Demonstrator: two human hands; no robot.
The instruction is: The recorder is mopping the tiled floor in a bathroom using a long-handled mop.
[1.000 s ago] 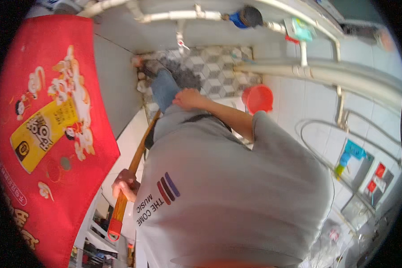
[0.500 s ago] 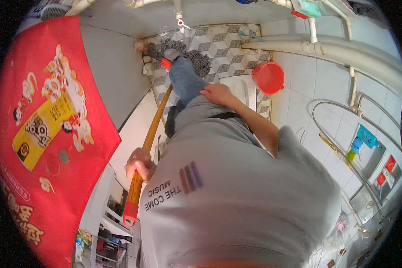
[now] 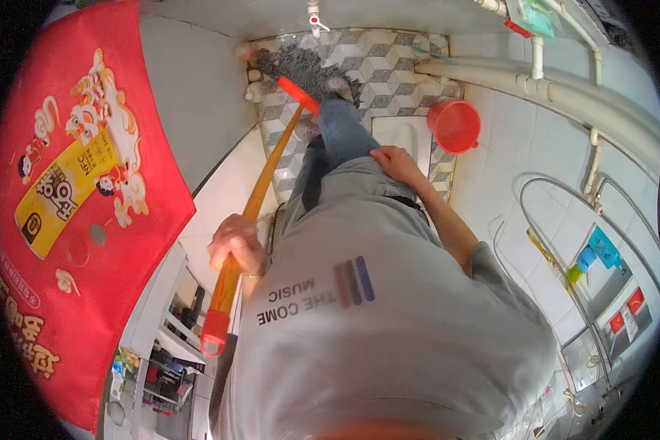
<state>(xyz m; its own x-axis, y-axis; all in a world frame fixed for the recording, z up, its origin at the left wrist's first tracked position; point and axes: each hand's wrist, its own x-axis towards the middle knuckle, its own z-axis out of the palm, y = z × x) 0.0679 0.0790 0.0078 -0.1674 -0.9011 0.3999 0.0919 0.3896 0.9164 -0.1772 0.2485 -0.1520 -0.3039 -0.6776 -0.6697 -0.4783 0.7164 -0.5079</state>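
Observation:
My left hand is closed round the wooden handle of a mop, close to its red end cap. The handle slants away to a red crossbar, and the grey shaggy mop head lies spread on the tiled floor. One foot rests at the right edge of the strands. My right hand is at the upper part of the blue trouser leg, with its fingers closed on the cloth.
A red bucket stands right of a white squat toilet pan. Thick pipes run along the right wall, and a tap sticks out at the far wall. A large red printed sheet hangs close on the left.
My foot has shifted right across the mop head, uncovering the red crossbar. My left hand still holds the handle and my right hand stays at the trouser leg. The view has shifted slightly.

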